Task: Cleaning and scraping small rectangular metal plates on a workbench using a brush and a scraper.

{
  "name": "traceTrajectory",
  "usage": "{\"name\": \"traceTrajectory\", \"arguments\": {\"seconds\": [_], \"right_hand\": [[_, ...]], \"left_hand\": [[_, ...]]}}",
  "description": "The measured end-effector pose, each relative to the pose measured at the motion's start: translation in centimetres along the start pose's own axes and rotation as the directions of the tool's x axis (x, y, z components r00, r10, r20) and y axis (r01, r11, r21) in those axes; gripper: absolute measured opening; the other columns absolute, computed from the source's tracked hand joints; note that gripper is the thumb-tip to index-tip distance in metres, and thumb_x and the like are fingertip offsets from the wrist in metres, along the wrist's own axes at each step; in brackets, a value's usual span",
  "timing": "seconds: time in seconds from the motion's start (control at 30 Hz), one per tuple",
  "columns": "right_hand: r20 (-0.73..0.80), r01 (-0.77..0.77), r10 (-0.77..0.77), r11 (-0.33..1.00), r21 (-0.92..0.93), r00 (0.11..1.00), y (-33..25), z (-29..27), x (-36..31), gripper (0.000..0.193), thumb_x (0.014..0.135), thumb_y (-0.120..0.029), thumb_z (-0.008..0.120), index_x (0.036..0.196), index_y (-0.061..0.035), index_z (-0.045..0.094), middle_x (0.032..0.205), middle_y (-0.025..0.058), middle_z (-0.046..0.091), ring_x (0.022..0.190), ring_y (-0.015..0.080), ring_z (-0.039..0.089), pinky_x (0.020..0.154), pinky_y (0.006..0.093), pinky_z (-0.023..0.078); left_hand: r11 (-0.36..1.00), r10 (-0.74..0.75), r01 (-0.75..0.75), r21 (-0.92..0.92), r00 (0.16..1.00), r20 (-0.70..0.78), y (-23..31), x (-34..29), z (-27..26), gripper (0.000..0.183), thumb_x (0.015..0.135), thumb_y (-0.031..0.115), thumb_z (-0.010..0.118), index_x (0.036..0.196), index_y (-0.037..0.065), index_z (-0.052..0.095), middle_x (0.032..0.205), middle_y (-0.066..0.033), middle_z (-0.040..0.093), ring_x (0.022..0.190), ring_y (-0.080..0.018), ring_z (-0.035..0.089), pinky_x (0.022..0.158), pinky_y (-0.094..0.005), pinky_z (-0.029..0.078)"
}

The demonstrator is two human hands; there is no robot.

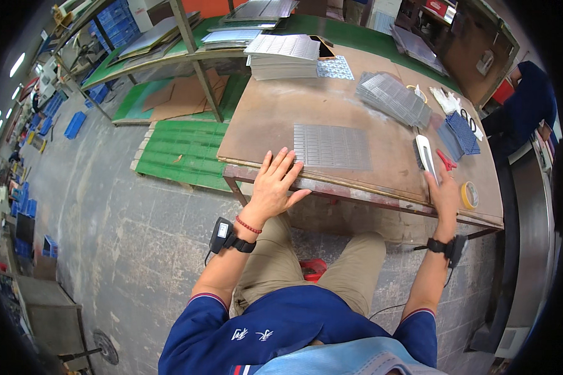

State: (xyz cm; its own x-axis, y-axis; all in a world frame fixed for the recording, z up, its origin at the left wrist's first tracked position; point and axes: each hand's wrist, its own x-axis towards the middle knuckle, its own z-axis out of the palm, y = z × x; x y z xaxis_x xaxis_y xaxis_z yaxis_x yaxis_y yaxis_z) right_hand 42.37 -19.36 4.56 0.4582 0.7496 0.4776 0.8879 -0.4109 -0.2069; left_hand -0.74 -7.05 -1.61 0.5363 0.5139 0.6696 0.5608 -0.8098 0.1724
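Observation:
My left hand (275,186) lies with its fingers spread at the front edge of the worktable (263,119). Its fingertips meet the left edge of a thin grey sheet (333,147) marked with rows of small cut shapes. Farther right, my right hand (445,195) closes thumb and fingers around the near end of a white utility knife (426,154). Beside those fingers is a red-handled small tool (446,160), and a yellow tape roll (469,195) stands just right of the hand.
Overlapping grey sheets (394,99) lie at the back right, near blue perforated pieces (461,132), white gloves (445,100) and scissors (471,122). A tall sheet stack (283,57) and a phone (324,49) sit at the back. Shelving (200,87) adjoins on the left; a person (532,106) is at right.

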Motion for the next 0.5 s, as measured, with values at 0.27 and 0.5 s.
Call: {"name": "traceTrajectory", "arguments": {"seconds": [0.27, 0.5], "right_hand": [[0.029, 0.21, -0.215, 0.971, 0.116, 0.976, -6.8, 2.1, -0.8, 0.046, 0.092, -0.026, 0.063, 0.135, -0.0134, 0.056, 0.088, 0.0248, 0.064, 0.079, 0.043, 0.064, 0.069, 0.051, 0.051], [0.182, 0.566, -0.621, 0.777, 0.276, 0.762, -22.6, 4.9, -3.8, 0.034, 0.094, -0.038, 0.058, 0.122, -0.0195, 0.066, 0.093, 0.0177, 0.065, 0.074, 0.0341, 0.066, 0.064, 0.0455, 0.054]], "left_hand": [[0.998, 0.008, -0.014, -0.062, 0.996, -0.085, -0.4, -0.5, 0.7, 0.06, 0.075, 0.037, 0.08, 0.123, 0.006, 0.063, 0.132, -0.0153, 0.058, 0.124, -0.0335, 0.054, 0.11, -0.0522, 0.036], [0.999, -0.052, 0.051, -0.01, 0.993, -0.11, -0.4, -0.8, 0.9, 0.055, 0.075, 0.042, 0.079, 0.117, 0.009, 0.066, 0.128, -0.0132, 0.06, 0.123, -0.0327, 0.055, 0.108, -0.0502, 0.038]]}}
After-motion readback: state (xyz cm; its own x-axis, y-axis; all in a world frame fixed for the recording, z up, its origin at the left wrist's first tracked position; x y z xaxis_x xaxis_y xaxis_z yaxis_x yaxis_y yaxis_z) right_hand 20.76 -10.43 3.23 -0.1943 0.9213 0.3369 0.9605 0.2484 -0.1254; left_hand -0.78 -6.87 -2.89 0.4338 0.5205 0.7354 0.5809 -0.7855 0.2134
